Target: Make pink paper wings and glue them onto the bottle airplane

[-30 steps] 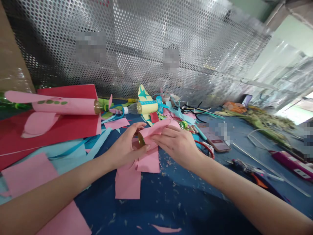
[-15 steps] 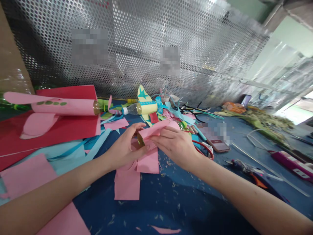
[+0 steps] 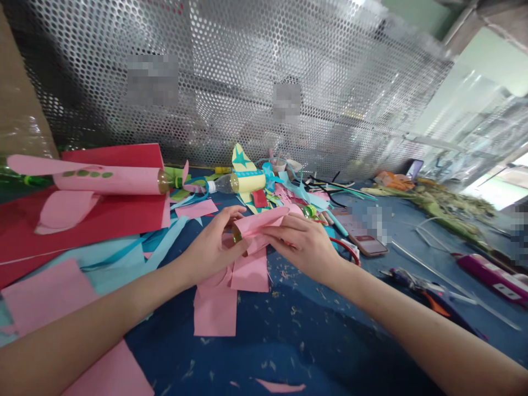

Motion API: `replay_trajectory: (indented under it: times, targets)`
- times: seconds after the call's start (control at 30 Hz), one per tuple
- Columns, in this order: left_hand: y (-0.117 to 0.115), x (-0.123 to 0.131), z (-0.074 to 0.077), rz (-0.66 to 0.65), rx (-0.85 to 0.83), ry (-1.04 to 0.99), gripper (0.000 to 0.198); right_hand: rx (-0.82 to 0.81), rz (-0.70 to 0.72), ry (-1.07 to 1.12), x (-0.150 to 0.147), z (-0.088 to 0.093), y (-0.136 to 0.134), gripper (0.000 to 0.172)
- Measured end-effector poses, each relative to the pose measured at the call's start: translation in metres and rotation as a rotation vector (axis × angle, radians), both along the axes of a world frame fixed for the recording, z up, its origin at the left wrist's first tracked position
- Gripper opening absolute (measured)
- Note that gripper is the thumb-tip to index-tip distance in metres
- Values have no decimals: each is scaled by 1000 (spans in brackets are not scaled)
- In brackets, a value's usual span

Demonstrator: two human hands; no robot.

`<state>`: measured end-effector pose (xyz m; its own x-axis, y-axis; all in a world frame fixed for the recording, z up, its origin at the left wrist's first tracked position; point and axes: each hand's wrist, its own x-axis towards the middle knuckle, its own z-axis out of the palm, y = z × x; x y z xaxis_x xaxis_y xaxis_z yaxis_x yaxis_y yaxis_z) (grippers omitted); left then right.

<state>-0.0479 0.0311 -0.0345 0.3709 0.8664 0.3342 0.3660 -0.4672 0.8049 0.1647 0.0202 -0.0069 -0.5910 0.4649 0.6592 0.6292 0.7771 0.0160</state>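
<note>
A small plastic bottle (image 3: 237,234) wrapped in pink paper (image 3: 260,221) lies sideways between my hands, its green cap (image 3: 310,210) pointing right. My left hand (image 3: 212,242) is curled around the bottle's base end, thumb in front and fingers behind. The fingers of my right hand (image 3: 309,242) are pressed together on the pink wrap near the cap end; a raised pink flap stands along the top. Below the bottle are pink paper pieces (image 3: 215,314), partly covered by my left hand.
Behind, a yellow-wrapped bottle plane (image 3: 251,181) stands near a pink-wrapped bottle plane (image 3: 111,180) on red sheets (image 3: 136,212). To the right are a phone (image 3: 367,242), cutting pliers or scissors (image 3: 429,294) and a purple-labelled tube (image 3: 493,279). Paper scraps litter the blue table (image 3: 330,352).
My right hand has slid slightly right along the pink wrap, its fingers shifting on the paper. My left hand keeps its hold on the bottle.
</note>
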Motion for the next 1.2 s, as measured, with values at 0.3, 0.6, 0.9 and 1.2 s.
replay_trajectory:
  times: [0.3,0.6,0.9,1.2]
  targets:
    - [-2,-1,5,1,-8,8,44,-155,-30,104,1,1,7,17]
    - [0,3,3,-12,-114,-95,41,-174,-24,113,0,-2,8,11]
    - [-2,4,5,-5,-92,-94,36,-414,-50,297,10,7,11,8]
    - [-2,2,4,-1,-21,-26,38,-442,-91,286,11,3,14,4]
